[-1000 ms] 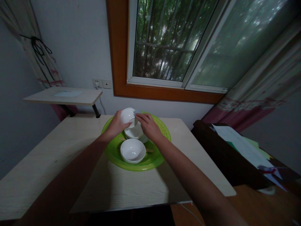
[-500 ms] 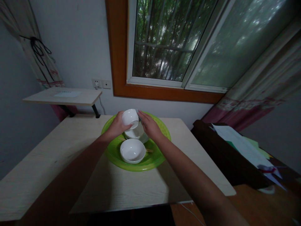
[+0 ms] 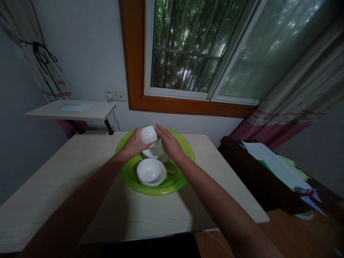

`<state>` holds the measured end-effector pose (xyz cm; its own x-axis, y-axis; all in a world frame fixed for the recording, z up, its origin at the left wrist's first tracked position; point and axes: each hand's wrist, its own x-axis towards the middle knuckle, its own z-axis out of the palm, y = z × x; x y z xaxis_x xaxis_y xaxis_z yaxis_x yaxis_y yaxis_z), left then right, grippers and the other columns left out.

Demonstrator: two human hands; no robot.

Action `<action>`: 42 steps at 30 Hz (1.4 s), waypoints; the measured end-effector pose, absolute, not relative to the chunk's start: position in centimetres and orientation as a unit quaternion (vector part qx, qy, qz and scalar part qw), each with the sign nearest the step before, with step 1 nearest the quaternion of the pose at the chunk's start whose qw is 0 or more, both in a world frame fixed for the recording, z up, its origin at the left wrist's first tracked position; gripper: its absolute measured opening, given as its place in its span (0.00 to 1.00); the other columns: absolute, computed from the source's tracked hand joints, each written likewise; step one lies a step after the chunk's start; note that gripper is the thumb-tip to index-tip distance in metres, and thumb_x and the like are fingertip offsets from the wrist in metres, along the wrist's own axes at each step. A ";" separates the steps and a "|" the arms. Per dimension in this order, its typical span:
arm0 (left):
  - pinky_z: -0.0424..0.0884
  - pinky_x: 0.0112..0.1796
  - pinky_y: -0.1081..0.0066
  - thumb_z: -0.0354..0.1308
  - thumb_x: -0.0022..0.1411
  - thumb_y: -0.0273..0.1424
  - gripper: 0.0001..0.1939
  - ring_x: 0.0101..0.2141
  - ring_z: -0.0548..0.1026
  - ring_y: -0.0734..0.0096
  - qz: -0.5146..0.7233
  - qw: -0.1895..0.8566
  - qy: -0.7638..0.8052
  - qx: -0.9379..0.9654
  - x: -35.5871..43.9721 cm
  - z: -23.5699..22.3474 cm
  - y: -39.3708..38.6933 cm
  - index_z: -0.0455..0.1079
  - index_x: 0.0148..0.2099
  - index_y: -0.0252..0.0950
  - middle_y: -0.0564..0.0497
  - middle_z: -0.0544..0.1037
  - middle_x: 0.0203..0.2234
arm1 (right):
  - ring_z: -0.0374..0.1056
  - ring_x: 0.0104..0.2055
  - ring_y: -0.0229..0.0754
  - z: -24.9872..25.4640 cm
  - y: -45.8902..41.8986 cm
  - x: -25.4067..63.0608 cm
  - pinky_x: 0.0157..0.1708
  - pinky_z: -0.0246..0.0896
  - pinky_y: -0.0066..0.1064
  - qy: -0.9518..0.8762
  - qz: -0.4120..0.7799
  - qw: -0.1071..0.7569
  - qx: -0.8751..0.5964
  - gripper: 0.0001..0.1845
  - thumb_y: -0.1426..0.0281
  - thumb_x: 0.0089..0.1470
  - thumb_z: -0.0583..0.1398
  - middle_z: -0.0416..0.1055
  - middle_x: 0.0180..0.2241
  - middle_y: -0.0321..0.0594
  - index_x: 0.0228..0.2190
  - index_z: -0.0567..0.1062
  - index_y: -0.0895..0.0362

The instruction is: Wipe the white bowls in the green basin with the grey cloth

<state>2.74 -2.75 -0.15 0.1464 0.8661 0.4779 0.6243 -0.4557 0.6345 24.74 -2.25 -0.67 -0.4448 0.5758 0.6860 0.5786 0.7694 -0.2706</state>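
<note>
My left hand (image 3: 134, 144) is closed around a small white bowl (image 3: 148, 135), thumb low on its side. The bowl is tilted, its mouth turned toward my right hand (image 3: 170, 143). The right fingers are long and pressed together at the bowl's rim; whatever lies under the palm is hidden. Below, more white bowls (image 3: 152, 152) sit stacked in a green basin (image 3: 176, 186), partly covered by the held bowl and my hands. Another white bowl (image 3: 151, 172) stands upright at the basin's front. Wooden chopsticks (image 3: 170, 171) stick out beside it.
The basin stands on a pale wooden table (image 3: 88, 179) against the wall. A small raised shelf (image 3: 72, 110) with a paper on it is at the back left. To the right, papers (image 3: 271, 163) lie on a dark brown piece of furniture. A window (image 3: 193, 46) is behind.
The held bowl has turned slightly in my left hand. My right hand has shifted a little left along its rim; the grey patch beside those fingers no longer shows.
</note>
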 end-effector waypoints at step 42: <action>0.72 0.55 0.57 0.70 0.50 0.40 0.43 0.58 0.73 0.54 0.476 0.305 0.440 0.698 1.9 -1.5 -1.4 0.51 0.63 0.43 0.38 0.67 0.62 | 0.67 0.60 0.52 -0.3 -2.2 24.8 0.63 0.59 0.45 -0.697 0.326 0.468 -0.436 0.46 0.58 0.43 0.75 0.71 0.59 0.47 0.60 0.69 0.55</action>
<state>1.94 -1.38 -1.48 0.1599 0.9044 0.3955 0.3247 -0.4266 0.8442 24.80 -2.16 -0.28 -0.1826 0.9118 0.3677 0.3023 0.4080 -0.8615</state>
